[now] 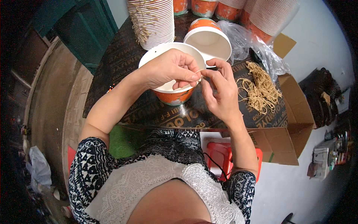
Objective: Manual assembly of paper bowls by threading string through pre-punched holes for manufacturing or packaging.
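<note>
An orange-and-white paper bucket (173,98) stands upright near the table's front edge, its open white mouth facing up. Over its right rim my two hands meet. My left hand (171,71) is closed in a pinch on a thin tan string (200,71), a short bit of which shows between the fingertips. From the right, my right hand (223,91) pinches at the same string with its fingertips; the rest of the strand is hidden by the fingers. A loose heap of tan strings (263,89) lies on the table to the right of my right hand.
Behind stands a tall stack of white-rimmed buckets (153,24) with strings hanging down it. Another bucket (209,43) lies tipped, mouth toward me, beside clear plastic wrap (238,41). More bucket stacks (270,18) stand behind. An opened cardboard box (294,119) is right of the dark table (123,89).
</note>
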A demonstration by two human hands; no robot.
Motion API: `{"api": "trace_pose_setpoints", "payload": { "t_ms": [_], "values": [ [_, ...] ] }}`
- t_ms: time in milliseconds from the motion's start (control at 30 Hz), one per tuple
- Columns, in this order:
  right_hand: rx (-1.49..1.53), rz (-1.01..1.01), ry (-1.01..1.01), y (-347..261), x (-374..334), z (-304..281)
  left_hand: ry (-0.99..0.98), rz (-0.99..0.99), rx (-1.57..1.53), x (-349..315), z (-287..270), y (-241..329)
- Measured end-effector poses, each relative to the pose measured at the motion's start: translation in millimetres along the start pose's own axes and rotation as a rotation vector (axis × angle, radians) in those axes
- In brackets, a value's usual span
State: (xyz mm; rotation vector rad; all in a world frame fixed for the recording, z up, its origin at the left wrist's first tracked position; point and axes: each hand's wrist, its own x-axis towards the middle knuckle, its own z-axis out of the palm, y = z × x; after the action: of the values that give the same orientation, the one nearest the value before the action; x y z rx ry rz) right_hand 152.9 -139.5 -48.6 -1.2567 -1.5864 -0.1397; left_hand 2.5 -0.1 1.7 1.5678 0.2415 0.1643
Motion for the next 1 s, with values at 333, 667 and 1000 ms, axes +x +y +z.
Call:
{"api": "trace_pose_setpoints", "payload": {
  "t_ms": [333,667,1000],
  "values": [
    [0.143,0.076,-0.043,-7.6,3.1,-6.1,-0.018,-0.022,0.024,0.6,-1.2,-0.2],
    [0.064,0.014,0.062,-4.1,0.5,-3.8,0.003,-0.032,0.016,1.9,-2.4,-3.2],
    [0.074,0.168,0.049,-17.7,-24.3,8.3,0.099,-0.038,0.060,4.1,0.6,0.3]
  ]
}}
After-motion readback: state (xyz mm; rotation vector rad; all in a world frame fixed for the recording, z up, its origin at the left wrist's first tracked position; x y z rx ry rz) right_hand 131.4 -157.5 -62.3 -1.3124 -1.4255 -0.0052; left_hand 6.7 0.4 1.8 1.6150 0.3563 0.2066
